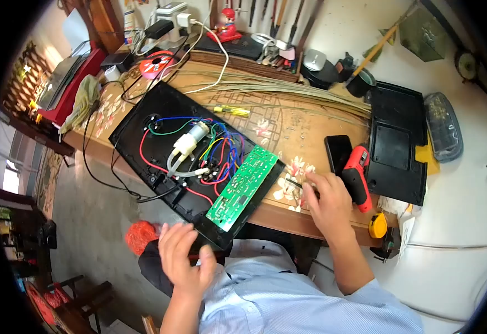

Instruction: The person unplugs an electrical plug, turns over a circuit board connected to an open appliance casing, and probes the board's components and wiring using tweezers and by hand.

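A black appliance casing [131, 129] lies open on the table, its inside facing up. Along its right side is a green circuit board [243, 189], with red, blue, yellow and green wires running from it. A small motor pump [186, 143] with clear tubing sits in the middle of the casing. My left hand [185, 256] is open by the casing's near corner, fingers spread and holding nothing. My right hand [331, 203] is over the table right of the board, its fingertips closed at a short thin dark rod [294, 183].
Right of my right hand are a red and black power screwdriver [358, 177], a black phone [338, 153] and a yellow tape measure [378, 225]. Beyond the casing lie a yellow screwdriver [232, 111], loose screws [293, 131], long thin strips [288, 89] and a solder spool [156, 65].
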Demonstrator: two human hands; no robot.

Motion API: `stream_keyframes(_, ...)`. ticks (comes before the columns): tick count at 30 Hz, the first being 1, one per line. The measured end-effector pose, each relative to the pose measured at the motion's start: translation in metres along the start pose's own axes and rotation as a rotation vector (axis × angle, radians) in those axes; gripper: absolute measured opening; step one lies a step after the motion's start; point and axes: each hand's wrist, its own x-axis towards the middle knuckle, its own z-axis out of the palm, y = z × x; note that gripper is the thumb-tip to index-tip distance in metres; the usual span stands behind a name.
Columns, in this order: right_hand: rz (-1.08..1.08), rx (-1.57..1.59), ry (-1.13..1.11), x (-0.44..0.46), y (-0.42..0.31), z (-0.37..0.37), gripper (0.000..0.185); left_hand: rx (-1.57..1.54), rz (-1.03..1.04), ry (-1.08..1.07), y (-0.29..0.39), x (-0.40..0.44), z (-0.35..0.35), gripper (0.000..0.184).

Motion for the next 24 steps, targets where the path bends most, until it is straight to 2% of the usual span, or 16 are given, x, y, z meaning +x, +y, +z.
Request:
stream_keyframes(7, 0.055, -0.078, -0.078, 0.030, 0.008, 0.009, 0.009, 0.020, -0.093, 0.075, -0.016, -0.026, -0.013, 0.021)
stream_keyframes(10, 0.054, -0.084, -0.182, 0.034, 0.003, 0.010, 0.009, 0.015, -0.134, 0.105, -0.017, -0.030, -0.016, 0.021)
stream_keyframes(16, 0.035, -0.171, -0.157, 0.039, 0.010, 0.031, 0.021, 0.018, -0.113, 0.113, -0.023, -0.029, -0.017, 0.021)
stream_keyframes(17, 0.051, -0.211, -0.211, 0.041, 0.008, 0.029, 0.020, 0.019, -0.101, 0.118, -0.025, -0.029, -0.016, 0.021)
stream_keyframes(19, 0.100, -0.166, -0.174, 0.043, 0.003, 0.026, 0.022, 0.007, -0.082, 0.124, -0.026, -0.030, -0.019, 0.022)
stream_keyframes(24, 0.110, -0.184, -0.201, 0.045, -0.006, 0.020, 0.026, -0.008, -0.169, 0.111, -0.033, -0.038, -0.020, 0.023)
